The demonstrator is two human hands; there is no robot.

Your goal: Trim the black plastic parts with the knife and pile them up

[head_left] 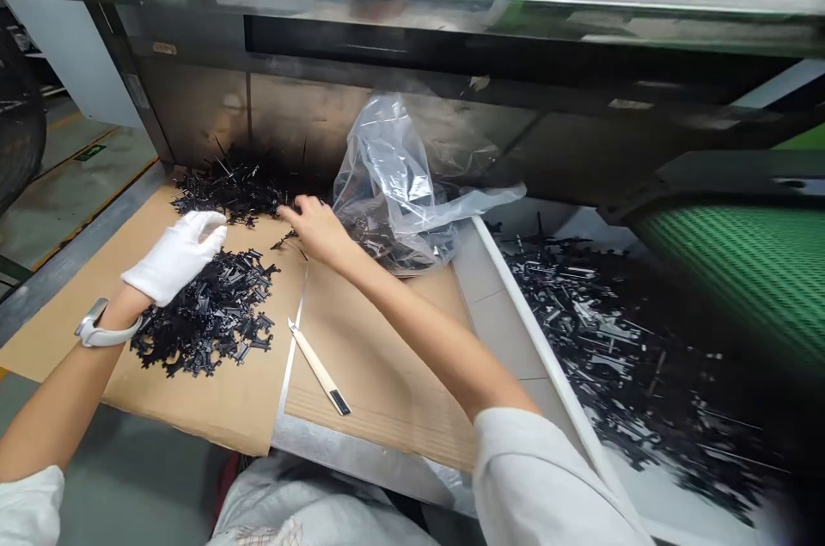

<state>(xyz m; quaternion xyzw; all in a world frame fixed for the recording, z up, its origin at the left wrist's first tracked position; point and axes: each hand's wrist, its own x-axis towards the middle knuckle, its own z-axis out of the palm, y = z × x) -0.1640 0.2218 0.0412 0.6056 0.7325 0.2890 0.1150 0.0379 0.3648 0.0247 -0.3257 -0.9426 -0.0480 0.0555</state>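
Cardboard under black plastic parts

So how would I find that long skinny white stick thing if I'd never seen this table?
Start at the brown cardboard covering the bench. Go to the seam between its two sheets, just right of the near pile of black plastic parts. There lies the white strip: flat, pale and alone, with one black end, unlike the tangled black pieces around it.

parts: glossy black plastic | cardboard: matt | bag: clear film
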